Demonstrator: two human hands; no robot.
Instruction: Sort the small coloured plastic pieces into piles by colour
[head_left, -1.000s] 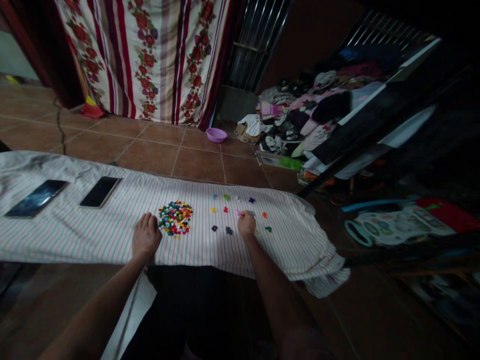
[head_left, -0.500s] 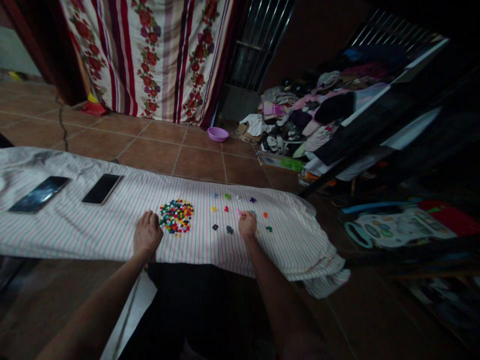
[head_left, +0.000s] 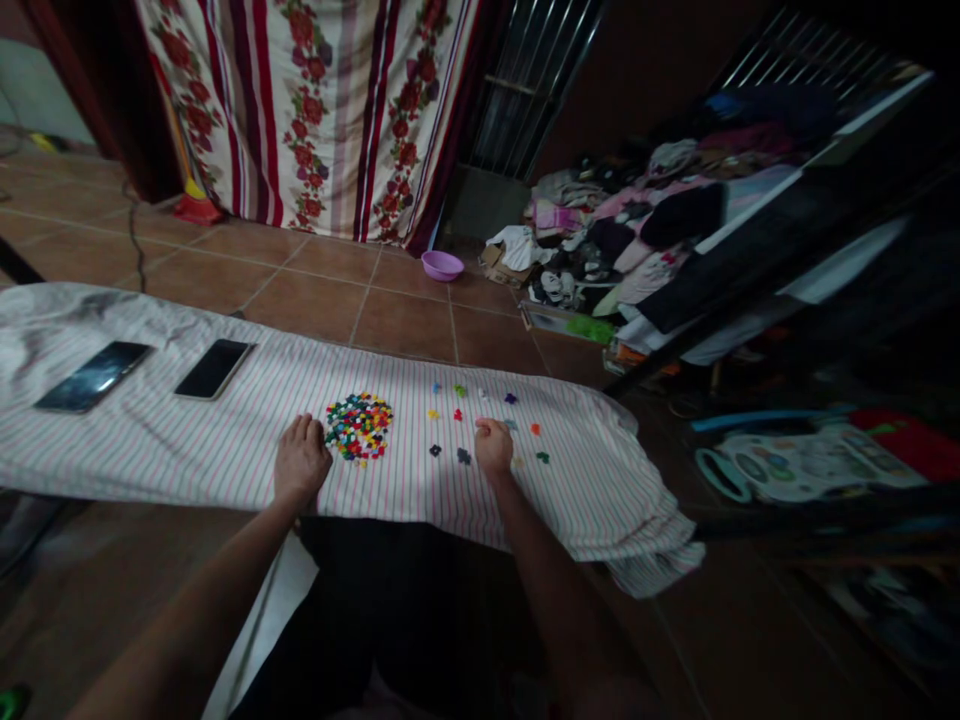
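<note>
My left hand [head_left: 302, 460] rests on the striped cloth beside a round heap of small coloured pieces [head_left: 358, 428], fingers lying on the fabric and holding nothing. My right hand [head_left: 494, 450] is closed in a pinch, low over the cloth, with a bit of a small pink piece [head_left: 481, 421] showing at its fingertips. Around it sit little clusters sorted by colour: red [head_left: 458, 414], yellow [head_left: 433, 413], dark grey [head_left: 463, 456], black [head_left: 435, 450], purple [head_left: 511, 398], orange [head_left: 535, 429] and green [head_left: 542, 457]. A pale grey cluster [head_left: 511, 424] is partly behind my right hand.
Two phones [head_left: 94, 377] [head_left: 215, 368] lie at the left of the striped cloth [head_left: 195, 450]. On the tiled floor beyond stands a purple basin [head_left: 442, 265], near a heap of clothes [head_left: 615, 220]. A toy panel [head_left: 795, 455] is at the right.
The view has shifted slightly, moving the scene a little to the right. My right hand stays at the pink piece, of which less shows now. My left hand remains beside the heap.
</note>
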